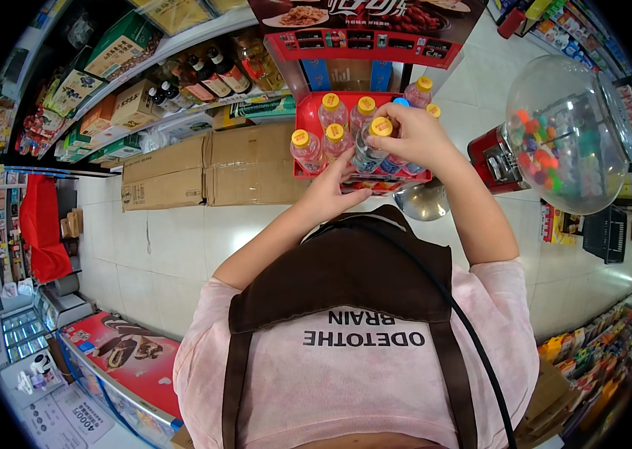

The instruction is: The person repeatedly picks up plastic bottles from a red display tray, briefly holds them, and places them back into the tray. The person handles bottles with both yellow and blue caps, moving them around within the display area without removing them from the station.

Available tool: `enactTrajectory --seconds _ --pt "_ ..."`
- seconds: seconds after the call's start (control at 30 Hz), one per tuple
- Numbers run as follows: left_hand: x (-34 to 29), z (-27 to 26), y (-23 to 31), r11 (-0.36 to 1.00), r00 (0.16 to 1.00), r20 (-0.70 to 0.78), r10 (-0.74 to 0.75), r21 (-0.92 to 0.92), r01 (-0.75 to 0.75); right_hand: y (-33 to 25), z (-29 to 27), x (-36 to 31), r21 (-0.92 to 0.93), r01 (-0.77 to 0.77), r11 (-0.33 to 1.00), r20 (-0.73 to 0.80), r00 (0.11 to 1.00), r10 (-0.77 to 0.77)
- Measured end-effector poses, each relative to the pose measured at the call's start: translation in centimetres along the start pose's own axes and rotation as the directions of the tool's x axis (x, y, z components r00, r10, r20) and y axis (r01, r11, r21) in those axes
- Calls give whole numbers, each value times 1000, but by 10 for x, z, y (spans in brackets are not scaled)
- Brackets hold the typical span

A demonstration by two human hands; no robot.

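Note:
My right hand reaches over a red display rack, its fingers closed around the top of a clear plastic bottle with a yellow cap. My left hand is beside that bottle's lower part, fingers and thumb apart; the fingertips are at or very near its side. To the left stand several pinkish bottles with yellow caps, among them a front-left bottle. Partly behind my right hand, a blue-capped bottle shows. At the back right is another yellow-capped bottle.
A red sign board rises behind the rack. Large cardboard boxes lie on the floor to the left, below shelves with dark bottles. On the right stands a ball dispenser with a clear globe. A chest freezer is at lower left.

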State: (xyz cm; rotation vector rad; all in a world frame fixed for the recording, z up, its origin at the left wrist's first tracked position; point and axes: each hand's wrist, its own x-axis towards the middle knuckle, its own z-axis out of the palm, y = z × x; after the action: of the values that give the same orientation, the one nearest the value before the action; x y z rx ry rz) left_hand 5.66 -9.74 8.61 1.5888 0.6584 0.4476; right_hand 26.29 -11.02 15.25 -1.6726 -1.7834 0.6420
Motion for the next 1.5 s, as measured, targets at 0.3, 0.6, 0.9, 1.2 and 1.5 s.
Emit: enactTrajectory --seconds 0.3,0.6,0.9,1.2,1.5 --pt "2 2 -9 997 998 41 -49 -65 52 12 17 4 -161 21 987 13 1000 -20" --pt "6 0 -20 992 993 77 -89 -81 95 27 36 2 -247 61 967 62 997 -47" --pt "9 -1 -24 990 989 92 -112 -77 120 31 45 3 -407 141 902 20 989 -146" --pt "13 -5 -24 992 998 63 12 123 -19 32 44 4 -470 120 874 -29 988 -151" --pt "30 -28 18 947 973 -10 232 229 -224 26 20 20 -380 45 924 -259 954 -153"
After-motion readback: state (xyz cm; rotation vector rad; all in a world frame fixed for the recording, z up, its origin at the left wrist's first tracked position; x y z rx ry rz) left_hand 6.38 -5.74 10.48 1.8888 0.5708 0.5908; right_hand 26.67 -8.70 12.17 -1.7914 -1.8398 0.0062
